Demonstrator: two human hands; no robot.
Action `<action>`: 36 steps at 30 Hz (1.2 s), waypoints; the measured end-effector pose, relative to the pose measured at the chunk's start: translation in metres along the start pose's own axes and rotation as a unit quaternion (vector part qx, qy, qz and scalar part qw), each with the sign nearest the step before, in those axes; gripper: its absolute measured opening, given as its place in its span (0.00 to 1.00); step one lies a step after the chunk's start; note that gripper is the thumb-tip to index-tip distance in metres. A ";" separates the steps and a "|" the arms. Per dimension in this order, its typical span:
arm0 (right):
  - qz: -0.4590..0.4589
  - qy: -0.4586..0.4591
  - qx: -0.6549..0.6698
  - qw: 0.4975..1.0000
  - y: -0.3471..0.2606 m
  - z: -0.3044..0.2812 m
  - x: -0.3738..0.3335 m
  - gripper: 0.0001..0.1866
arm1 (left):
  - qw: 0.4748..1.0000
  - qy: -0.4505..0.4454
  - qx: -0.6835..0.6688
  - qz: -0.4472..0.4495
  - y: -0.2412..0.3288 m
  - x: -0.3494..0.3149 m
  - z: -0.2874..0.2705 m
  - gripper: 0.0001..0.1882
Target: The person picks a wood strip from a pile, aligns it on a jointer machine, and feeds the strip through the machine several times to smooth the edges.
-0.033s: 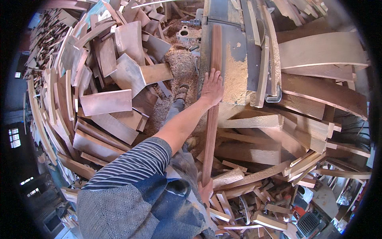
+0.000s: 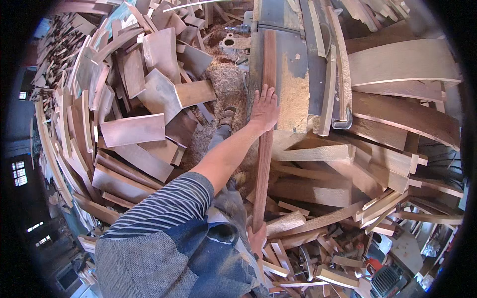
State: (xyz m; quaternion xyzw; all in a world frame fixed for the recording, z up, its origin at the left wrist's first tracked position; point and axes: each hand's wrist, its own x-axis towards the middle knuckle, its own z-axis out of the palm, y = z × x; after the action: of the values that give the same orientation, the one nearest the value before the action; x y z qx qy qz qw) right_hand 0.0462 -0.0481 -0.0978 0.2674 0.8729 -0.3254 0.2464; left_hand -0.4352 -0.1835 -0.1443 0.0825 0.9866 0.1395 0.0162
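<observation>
A long, narrow reddish-brown wooden strip (image 2: 264,171) runs lengthwise along the left side of a grey metal machine bed (image 2: 289,49) and juts out over its near end. Flat on top of the strip, near that end of the bed, lies my left hand (image 2: 264,108), its fingers stretched forward. My right hand (image 2: 257,239) grips the strip's near end low beside my body, and part of this hand is hidden by the strip and my clothing. Pale sawdust (image 2: 294,102) coats the bed to the right of the strip.
Heaped curved boards (image 2: 133,130) fill the left side. More curved wood pieces (image 2: 313,191) are stacked to the right and close to my right hand. Wood shavings (image 2: 226,84) cover the floor left of the machine. A dark motor-like unit (image 2: 385,279) sits at lower right.
</observation>
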 end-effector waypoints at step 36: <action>-0.041 0.035 -0.028 0.998 -0.085 0.006 0.119 0.42 | 0.998 0.009 0.061 0.004 -0.065 0.170 -0.017 0.32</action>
State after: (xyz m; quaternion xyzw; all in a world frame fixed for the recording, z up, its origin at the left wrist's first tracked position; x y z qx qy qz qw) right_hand -0.0932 -0.0708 -0.1362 0.2353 0.9002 -0.3007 0.2091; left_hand -0.6137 -0.2216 -0.1477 0.0864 0.9930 0.0800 0.0021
